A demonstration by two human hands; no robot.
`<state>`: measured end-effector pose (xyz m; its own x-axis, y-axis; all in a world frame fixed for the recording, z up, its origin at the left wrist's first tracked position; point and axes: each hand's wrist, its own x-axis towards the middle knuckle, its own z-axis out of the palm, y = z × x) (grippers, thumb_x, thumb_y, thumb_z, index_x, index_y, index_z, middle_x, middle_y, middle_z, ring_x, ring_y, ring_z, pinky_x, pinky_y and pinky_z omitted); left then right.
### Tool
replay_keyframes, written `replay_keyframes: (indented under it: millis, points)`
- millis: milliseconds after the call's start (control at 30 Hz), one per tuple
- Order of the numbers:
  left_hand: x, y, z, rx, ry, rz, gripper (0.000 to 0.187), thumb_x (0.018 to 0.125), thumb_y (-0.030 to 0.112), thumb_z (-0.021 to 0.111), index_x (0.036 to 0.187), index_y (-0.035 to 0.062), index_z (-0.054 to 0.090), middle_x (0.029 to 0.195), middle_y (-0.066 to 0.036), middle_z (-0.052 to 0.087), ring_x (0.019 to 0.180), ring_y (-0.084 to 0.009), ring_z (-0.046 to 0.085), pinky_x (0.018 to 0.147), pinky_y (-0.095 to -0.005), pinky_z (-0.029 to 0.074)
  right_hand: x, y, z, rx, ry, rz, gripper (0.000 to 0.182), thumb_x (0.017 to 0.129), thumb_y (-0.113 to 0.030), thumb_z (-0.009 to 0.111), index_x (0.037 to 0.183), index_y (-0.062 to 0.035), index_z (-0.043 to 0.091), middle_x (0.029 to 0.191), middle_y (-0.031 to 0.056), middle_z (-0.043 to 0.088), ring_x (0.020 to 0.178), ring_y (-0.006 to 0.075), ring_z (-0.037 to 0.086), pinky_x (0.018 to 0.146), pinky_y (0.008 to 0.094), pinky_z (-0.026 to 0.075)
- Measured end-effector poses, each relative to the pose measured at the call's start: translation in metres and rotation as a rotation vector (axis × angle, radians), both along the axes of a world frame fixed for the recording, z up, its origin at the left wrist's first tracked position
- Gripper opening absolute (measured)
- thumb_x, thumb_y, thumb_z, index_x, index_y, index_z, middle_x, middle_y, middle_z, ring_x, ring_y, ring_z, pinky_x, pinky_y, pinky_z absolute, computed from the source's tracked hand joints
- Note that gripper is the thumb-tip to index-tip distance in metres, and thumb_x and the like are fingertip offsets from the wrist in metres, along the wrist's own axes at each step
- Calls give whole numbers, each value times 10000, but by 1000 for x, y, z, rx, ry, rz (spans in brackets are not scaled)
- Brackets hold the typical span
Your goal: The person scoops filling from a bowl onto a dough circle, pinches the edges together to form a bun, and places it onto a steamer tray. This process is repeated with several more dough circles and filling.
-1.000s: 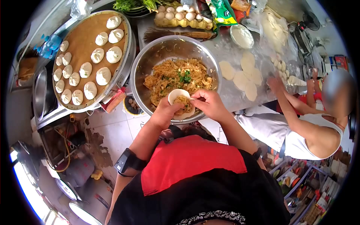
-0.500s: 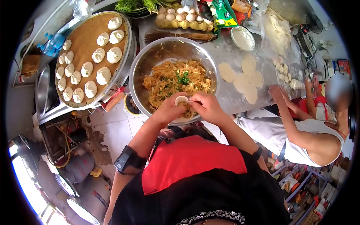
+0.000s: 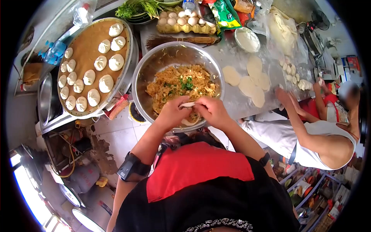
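Note:
Over the near part of a steel bowl (image 3: 143, 63), my left hand (image 3: 173, 114) and my right hand (image 3: 211, 111) are close together. Both have their fingers closed on one piece of dough (image 3: 187, 104), held between them. Shredded brown filling (image 3: 166, 83) with green herbs on top lies in the bowl. Part of the dough's lower side is hidden by my fingers. Several pleated white buns (image 3: 106, 83) sit on a round brown tray (image 3: 85, 45) at the left. Flat dough rounds (image 3: 254, 91) lie overlapping on the metal table (image 3: 235, 104) to the right.
Behind the bowl are a straw brush (image 3: 181, 41), an egg carton (image 3: 185, 28), leafy greens (image 3: 133, 9) and a green packet (image 3: 227, 17). A white bowl (image 3: 247, 40) stands farther right, near small dough pieces (image 3: 290, 73). Two other people (image 3: 317, 135) (image 3: 333, 104) are at the right.
The dough between my hands has turned from an open cup shape to a narrower edge facing up. The whole view has shifted slightly.

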<state>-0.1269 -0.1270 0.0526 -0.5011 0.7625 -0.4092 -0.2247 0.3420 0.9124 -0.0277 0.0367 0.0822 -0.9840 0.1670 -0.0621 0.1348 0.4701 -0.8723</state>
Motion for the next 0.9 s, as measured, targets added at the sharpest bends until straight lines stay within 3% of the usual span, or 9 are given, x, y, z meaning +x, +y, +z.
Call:
replay_keyframes:
  millis: [100, 200, 367, 500, 567, 600, 700, 800, 900]
  points:
    - [-5, -2, 4, 30, 105, -14, 250, 836, 106, 543, 1053, 16, 629, 832, -54, 630, 750, -103, 574, 652, -277, 476, 2, 1, 2, -144, -149, -71, 157, 864, -162, 598, 902, -10, 585, 753, 158, 606, 687, 294, 609, 594, 362, 444]
    - [-4, 2, 10, -51, 380, -80, 264, 831, 116, 540, 1065, 30, 629, 781, -91, 639, 724, -124, 593, 658, -295, 479, -1, 0, -10, -12, -2, 39, 179, 867, -166, 603, 949, -11, 570, 729, 138, 608, 645, 229, 602, 576, 339, 438]
    - [-3, 10, 22, -112, 625, -145, 276, 845, 117, 525, 1083, 20, 623, 776, -91, 651, 755, -165, 635, 686, -322, 491, 1, -8, 3, -153, -13, -79, 185, 884, -164, 594, 986, -22, 535, 700, 98, 591, 618, 147, 562, 559, 298, 435]
    - [-8, 5, 34, 60, -186, 178, 331, 853, 103, 535, 1170, 16, 572, 901, -64, 651, 858, -168, 632, 721, -322, 506, 5, -1, -16, -677, -98, -262, 180, 892, -164, 586, 1002, -31, 534, 691, 88, 586, 595, 120, 553, 552, 268, 431]
    - [7, 6, 28, 220, -677, 353, 355, 845, 94, 569, 1193, 27, 556, 927, -52, 638, 860, -128, 612, 699, -287, 507, 6, -7, -17, -702, -149, -283, 194, 889, -156, 590, 1024, -30, 530, 699, 85, 581, 589, 106, 544, 545, 257, 423]
    - [13, 4, 24, 264, -697, 333, 410, 852, 73, 558, 1256, 19, 507, 1047, -64, 605, 929, -131, 585, 754, -269, 495, 3, -9, -13, -714, -173, -292, 202, 887, -152, 592, 1035, -30, 528, 703, 83, 579, 586, 99, 539, 542, 252, 418]
    - [18, 1, 10, 250, -471, 214, 423, 854, 73, 554, 1270, 18, 501, 1036, -52, 600, 919, -117, 570, 794, -245, 472, 3, -9, 10, -132, -83, -184, 171, 874, -129, 599, 993, -19, 546, 707, 98, 563, 592, 149, 549, 549, 280, 428]
    - [19, -3, 2, 426, -68, 118, 385, 874, 89, 514, 1250, 5, 519, 1027, -53, 597, 897, -116, 567, 803, -248, 463, 0, -5, -1, 47, 187, -27, 124, 854, -110, 610, 922, -14, 572, 723, 121, 572, 622, 215, 571, 566, 316, 440]
    - [12, -5, 11, 304, -196, 90, 351, 883, 96, 489, 1215, -2, 546, 1017, -55, 604, 897, -118, 568, 804, -253, 462, 1, -11, 11, -63, 119, -100, 89, 840, -99, 615, 860, -15, 591, 729, 138, 580, 653, 274, 584, 577, 347, 444]
